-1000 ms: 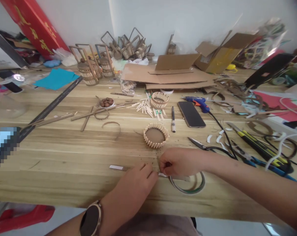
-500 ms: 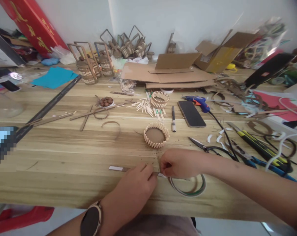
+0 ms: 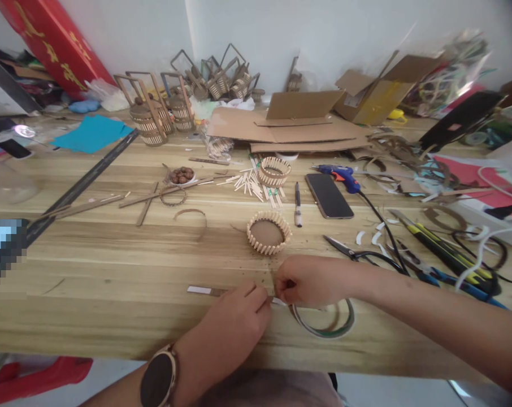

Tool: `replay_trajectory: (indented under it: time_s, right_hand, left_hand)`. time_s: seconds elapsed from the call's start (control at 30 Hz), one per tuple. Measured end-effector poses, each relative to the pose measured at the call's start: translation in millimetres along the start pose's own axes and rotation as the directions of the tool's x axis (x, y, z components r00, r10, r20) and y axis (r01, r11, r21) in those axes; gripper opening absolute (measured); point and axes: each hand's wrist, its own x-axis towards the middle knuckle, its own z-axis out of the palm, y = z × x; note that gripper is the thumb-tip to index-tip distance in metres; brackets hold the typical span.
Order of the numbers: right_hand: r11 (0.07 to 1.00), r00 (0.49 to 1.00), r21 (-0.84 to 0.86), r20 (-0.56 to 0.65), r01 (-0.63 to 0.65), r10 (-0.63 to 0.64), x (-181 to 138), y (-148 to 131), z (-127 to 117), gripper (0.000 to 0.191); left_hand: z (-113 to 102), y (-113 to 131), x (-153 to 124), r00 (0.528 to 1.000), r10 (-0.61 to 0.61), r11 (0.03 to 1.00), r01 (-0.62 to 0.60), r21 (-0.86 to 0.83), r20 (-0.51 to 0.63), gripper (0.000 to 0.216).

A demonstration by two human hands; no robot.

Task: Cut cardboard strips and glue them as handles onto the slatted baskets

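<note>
A narrow brown strip with a white piece at its left end lies flat on the wooden table near the front. My left hand, a watch on its wrist, is closed over the strip with its fingers pressed onto it. Just to the right, my right hand is closed in a pinch at the strip's other end, by a second white bit; its fingertips are hidden. A curled loop of band lies below the right hand. Beyond both hands sits a round base ringed with short wooden sticks.
Scissors, a glue gun, a phone and a yellow-black cutter lie to the right. A pen, loose sticks and a second stick ring are further back. Small baskets and cardboard stand behind.
Almost nothing differs. Both hands stay at the strip, and the whole view has shifted very slightly.
</note>
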Motion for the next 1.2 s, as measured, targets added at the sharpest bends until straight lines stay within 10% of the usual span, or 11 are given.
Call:
replay_trajectory:
  time_s: [1.2]
  right_hand:
    - [0.997, 0.997, -0.024, -0.021, -0.079, 0.079, 0, -8, 1, 0.021]
  left_hand:
    - [-1, 4, -1, 0.998, 0.042, 0.995, -0.038, 0.088, -0.044, 0.019]
